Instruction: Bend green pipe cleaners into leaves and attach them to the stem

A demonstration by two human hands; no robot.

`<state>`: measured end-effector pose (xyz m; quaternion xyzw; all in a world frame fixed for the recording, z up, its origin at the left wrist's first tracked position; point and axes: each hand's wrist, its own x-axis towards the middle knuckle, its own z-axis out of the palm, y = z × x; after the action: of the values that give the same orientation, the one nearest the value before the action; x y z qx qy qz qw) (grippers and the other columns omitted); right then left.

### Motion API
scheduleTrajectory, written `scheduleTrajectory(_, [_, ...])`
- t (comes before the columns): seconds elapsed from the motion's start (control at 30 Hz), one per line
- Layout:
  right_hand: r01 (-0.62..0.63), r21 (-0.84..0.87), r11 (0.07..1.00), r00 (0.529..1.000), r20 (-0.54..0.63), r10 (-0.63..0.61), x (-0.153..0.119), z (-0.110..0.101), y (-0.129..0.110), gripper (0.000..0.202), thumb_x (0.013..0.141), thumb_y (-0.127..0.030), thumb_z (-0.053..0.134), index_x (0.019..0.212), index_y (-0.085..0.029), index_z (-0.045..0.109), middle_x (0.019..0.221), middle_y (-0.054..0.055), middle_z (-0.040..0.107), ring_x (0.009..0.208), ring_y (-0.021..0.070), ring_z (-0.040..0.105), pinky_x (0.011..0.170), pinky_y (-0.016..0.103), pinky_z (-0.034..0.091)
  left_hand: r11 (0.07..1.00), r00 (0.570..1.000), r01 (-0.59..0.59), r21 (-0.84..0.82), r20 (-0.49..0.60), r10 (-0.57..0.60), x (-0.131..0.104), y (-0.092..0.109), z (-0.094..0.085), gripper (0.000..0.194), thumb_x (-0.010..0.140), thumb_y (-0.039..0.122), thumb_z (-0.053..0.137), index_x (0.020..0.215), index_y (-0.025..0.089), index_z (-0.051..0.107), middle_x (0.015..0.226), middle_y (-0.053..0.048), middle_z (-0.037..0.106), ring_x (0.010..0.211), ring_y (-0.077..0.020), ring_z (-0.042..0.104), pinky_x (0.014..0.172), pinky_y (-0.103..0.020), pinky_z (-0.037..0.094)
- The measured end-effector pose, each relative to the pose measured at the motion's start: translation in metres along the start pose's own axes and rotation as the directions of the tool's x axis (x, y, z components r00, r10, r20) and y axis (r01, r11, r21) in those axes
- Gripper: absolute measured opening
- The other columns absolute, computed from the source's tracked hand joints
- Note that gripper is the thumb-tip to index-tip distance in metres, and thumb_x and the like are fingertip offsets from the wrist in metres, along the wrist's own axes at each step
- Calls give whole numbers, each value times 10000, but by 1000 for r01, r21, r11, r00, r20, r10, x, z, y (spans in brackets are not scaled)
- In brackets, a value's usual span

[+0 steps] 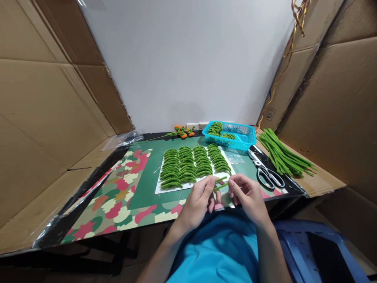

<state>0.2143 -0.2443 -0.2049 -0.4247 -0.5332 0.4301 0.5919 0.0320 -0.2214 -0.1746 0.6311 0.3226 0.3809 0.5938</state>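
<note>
Between my two hands is a short green pipe cleaner (220,186), folded so that two strands show. Thumb and fingers of my left hand (203,192) pinch it at one side. My right hand (246,192) closes its fingertips on the end of the lower strand. Just beyond my hands lies a white sheet (158,189) bearing rows of curved green pipe cleaner pieces (187,165) in several columns. The fingers hide part of the held piece.
A blue plastic basket (246,146) with green pieces stands at the back. Scissors (266,173) and a bundle of long green pipe cleaners (282,153) lie to the right. An orange-flowered stem (184,133) lies behind the sheet. Cardboard walls (44,106) enclose both sides.
</note>
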Motion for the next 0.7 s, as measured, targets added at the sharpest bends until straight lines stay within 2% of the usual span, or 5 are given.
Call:
scheduleTrajectory(0.17, [38, -25, 999, 999, 0, -38, -2, -1, 1, 309, 991, -491, 698, 926, -189, 695, 670, -22, 588, 531, 104, 510, 469, 210, 427, 998, 1000, -23, 63, 2, 23, 1, 1, 0, 410, 1065, 549, 534, 991, 158, 633, 704, 22, 608, 450, -52, 466, 449, -189, 321])
scheduleTrajectory(0.37, [58, -65, 996, 998, -19, -59, -5, -3, 5, 296, 990, -487, 701, 921, -200, 697, 675, -10, 622, 540, 127, 557, 491, 234, 464, 990, 1000, -14, 143, -5, 15, 1, 5, -4, 519, 1022, 572, 592, 708, 160, 610, 620, 17, 538, 495, -86, 444, 482, -227, 341])
scheduleTrajectory(0.53, [74, -85, 994, 997, -25, -76, -5, -3, 5, 291, 999, -482, 687, 918, -203, 699, 668, -9, 626, 538, 137, 568, 497, 245, 476, 973, 998, -62, 222, -3, 64, 1, 6, -6, 490, 1016, 524, 614, 682, 165, 616, 678, 2, 547, 630, -124, 474, 571, -242, 368])
scheduleTrajectory(0.7, [86, -77, 993, 996, -15, -88, -6, -3, 4, 262, 1006, -457, 686, 967, -200, 715, 694, -2, 645, 557, 134, 583, 510, 239, 489, 976, 998, -52, 214, 45, 43, 0, 8, -6, 502, 1043, 499, 570, 665, 170, 543, 655, 19, 489, 586, -109, 421, 546, -249, 327])
